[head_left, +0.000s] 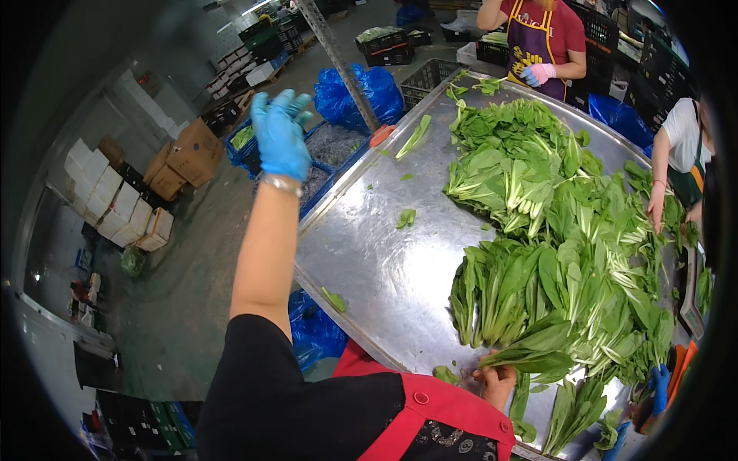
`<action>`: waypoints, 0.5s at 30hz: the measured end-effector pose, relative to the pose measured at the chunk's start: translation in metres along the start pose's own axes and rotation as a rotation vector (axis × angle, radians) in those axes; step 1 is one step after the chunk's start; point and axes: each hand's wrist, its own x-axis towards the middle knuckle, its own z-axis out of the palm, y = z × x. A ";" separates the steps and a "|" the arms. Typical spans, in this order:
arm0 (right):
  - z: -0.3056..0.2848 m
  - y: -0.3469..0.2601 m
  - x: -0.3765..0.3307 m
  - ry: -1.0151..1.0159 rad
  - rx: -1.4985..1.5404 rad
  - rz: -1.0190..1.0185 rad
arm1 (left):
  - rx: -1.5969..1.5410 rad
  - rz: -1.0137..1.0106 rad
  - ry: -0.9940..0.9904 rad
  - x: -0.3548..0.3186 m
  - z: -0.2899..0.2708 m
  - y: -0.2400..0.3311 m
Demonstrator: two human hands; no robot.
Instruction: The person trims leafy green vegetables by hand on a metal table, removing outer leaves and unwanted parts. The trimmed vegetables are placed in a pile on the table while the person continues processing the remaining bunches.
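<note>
My left hand (281,137), in a blue glove, is raised beyond the table's left edge near the blue crates. Its fingers are apart and slightly curled, with nothing seen in them. At the table's near side my bare right hand (498,383) grips a bunch of leafy greens (534,349) by the stem end. The bunch's leaves point right, over the large pile of greens (592,261) with pale stems. That pile covers the right part of the metal table (369,253). A few loose leaves lie on the bare metal, among them a small leaf (406,219).
Below my left hand stand blue crates (319,188) with plastic-lined contents. A blue bag (361,96) sits by a metal post (338,58). Across the table is a person in an apron (530,58); another person's hand (656,206) touches the greens at right. Cardboard boxes (192,154) stand left.
</note>
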 end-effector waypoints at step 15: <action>-0.011 -0.037 0.004 -0.353 0.066 0.109 | -0.104 -1.185 -1.431 -0.320 0.038 -0.092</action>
